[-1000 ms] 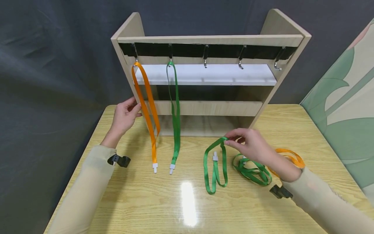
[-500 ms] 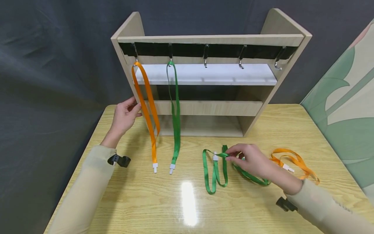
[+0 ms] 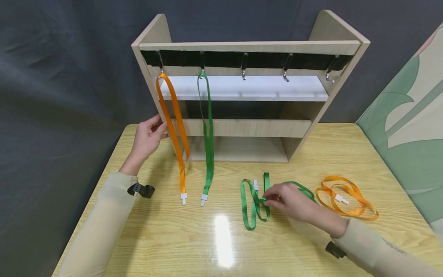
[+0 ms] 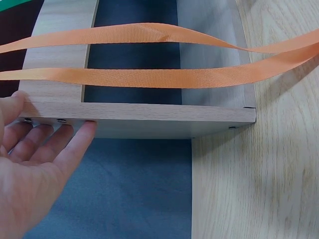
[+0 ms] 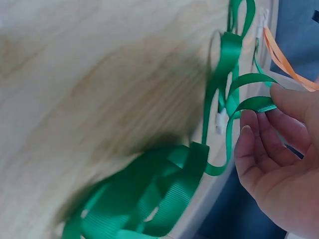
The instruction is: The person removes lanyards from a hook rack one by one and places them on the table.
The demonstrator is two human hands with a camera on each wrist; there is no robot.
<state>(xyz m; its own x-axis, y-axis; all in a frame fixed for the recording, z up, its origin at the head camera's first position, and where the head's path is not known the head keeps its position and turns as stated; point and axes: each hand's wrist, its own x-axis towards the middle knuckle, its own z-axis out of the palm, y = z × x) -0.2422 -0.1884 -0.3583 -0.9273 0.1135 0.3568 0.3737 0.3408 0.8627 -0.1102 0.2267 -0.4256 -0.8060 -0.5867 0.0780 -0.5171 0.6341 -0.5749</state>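
Note:
My left hand (image 3: 147, 138) holds the left side panel of a wooden shelf unit (image 3: 245, 129), thumb at the front edge and fingers along its outer face in the left wrist view. Low over the table, my right hand (image 3: 290, 202) pinches the strap of a green lanyard (image 3: 244, 209) between thumb and fingers. That strap's loops lie spread on the wood, a white clip (image 3: 255, 184) among them. A second green lanyard (image 5: 144, 194) lies coiled beneath the right hand, partly hidden in the head view. An orange lanyard (image 4: 149, 77) hangs in front of the left hand.
On the unit's hooks hang the orange lanyard and a green lanyard (image 3: 209, 146) at left. Three hooks to the right, among them a bare hook (image 3: 285, 75), hold nothing. Another orange lanyard (image 3: 363, 202) lies coiled at the table's right. A dark curtain (image 3: 69, 77) stands behind.
My right hand has come down and toward me with the pinched green strap, whose raised upper loop has lowered. The orange coil at right has come into full view. My left hand stays put.

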